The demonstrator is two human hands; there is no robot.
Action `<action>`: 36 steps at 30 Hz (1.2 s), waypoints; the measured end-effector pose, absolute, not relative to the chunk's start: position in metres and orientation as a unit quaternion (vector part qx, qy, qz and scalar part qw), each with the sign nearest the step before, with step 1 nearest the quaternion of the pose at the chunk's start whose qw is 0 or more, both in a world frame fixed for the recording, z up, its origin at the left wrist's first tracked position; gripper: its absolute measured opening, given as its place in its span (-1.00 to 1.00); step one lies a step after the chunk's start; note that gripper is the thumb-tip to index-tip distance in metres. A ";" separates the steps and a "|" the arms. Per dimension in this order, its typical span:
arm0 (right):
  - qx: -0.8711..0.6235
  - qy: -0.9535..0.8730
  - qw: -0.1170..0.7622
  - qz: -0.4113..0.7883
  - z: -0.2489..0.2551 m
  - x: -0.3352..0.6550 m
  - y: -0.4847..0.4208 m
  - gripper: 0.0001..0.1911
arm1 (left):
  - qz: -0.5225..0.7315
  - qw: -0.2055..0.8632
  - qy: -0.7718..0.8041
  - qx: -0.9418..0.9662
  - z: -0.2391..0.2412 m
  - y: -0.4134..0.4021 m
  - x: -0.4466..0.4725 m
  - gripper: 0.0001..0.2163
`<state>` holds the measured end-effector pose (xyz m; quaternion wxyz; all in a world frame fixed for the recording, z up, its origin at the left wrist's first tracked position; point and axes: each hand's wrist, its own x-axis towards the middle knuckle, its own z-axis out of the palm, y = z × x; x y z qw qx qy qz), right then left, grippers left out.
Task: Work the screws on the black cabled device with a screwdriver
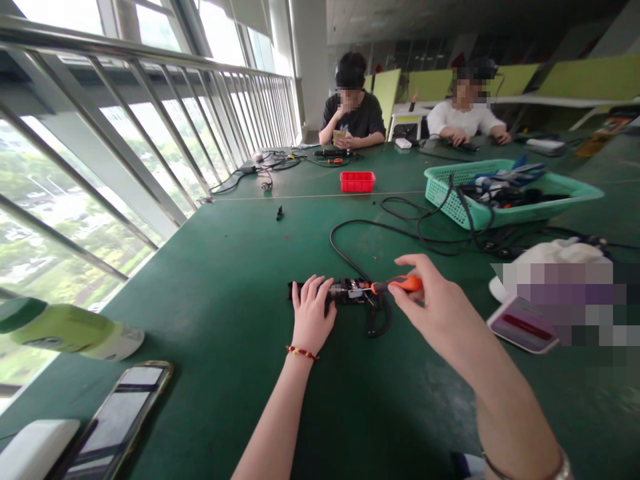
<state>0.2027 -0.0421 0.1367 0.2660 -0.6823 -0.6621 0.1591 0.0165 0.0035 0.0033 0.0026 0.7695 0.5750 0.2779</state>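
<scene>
A small black device (345,291) with exposed parts and a black cable (350,230) lies on the green table (225,280). My left hand (311,312) presses down on its left end, fingers curled over it. My right hand (435,303) pinches an orange-handled screwdriver (397,285), whose tip points left into the device.
A phone (117,417), a green-and-white bottle (65,328) and a white object (35,447) lie near left. A teal basket (510,190) of tools, a red tray (357,181), a second phone (523,323) and a white cap (550,257) sit around. Two people sit at the far end.
</scene>
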 end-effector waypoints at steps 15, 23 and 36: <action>-0.664 -0.645 0.328 0.189 0.137 0.197 -0.042 -0.60 | 0.273 0.004 0.578 0.769 0.003 0.003 0.017 -0.60; -0.695 -0.610 0.282 0.255 0.137 0.197 -0.040 -0.69 | 0.273 0.000 0.578 0.769 0.003 0.003 0.016 -0.61; -0.697 -0.620 0.272 0.237 0.136 0.201 -0.040 -0.72 | 0.273 -0.001 0.579 0.768 0.003 0.003 0.016 -0.61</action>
